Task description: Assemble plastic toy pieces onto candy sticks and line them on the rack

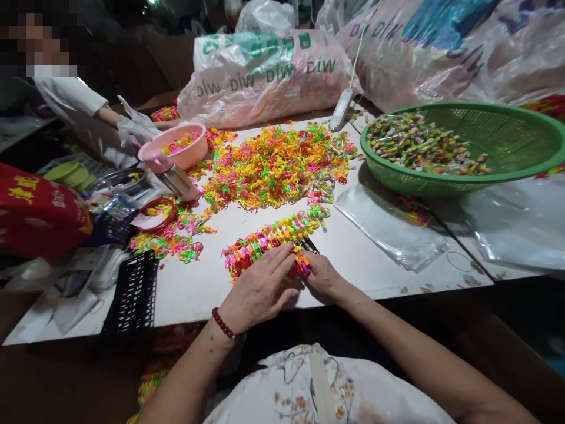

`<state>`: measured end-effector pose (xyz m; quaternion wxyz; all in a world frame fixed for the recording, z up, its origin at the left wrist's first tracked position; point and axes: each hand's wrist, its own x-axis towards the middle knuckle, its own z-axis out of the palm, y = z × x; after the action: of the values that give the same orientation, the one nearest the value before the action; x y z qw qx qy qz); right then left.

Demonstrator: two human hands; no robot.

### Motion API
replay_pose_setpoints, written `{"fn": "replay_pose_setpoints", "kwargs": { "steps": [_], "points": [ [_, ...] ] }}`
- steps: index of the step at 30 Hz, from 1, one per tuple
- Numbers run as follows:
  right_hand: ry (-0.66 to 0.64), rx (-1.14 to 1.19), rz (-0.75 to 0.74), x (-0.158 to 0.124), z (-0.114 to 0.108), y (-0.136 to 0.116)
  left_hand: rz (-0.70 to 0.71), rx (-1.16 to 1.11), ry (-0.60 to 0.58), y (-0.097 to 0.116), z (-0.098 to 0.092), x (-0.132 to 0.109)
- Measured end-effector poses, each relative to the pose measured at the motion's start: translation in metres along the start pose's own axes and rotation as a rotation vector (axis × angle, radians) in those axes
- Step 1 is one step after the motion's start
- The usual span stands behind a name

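In front of me a black slotted rack (310,245) lies on the table, mostly hidden under rows of small colourful plastic toy pieces (269,235) in pink, yellow, green, orange and red. My left hand (260,288) rests across the near rows, palm down, with its fingers stretched out. At the rack's right end, the fingers of my right hand (324,275) are curled round its edge, close to an orange and a purple piece (303,263). Behind the rack spreads a big heap of loose toy pieces (269,165).
A green basket (419,182) with wrapped sticks stands at right, beside clear plastic bags (392,227). To the left are a pink bowl (194,150), a flask (170,174), a red dish (165,221) and black racks (132,288). Another person's sleeve (70,94) shows at upper left.
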<state>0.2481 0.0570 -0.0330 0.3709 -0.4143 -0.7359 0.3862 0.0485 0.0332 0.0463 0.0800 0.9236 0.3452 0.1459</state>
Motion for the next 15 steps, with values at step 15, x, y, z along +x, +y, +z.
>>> {"fn": "replay_pose_setpoints", "kwargs": {
  "steps": [15],
  "points": [
    [-0.174,-0.285,0.008,0.015,-0.006,0.011,0.011,0.244,-0.026,0.005,0.010,0.023]
  ]
}}
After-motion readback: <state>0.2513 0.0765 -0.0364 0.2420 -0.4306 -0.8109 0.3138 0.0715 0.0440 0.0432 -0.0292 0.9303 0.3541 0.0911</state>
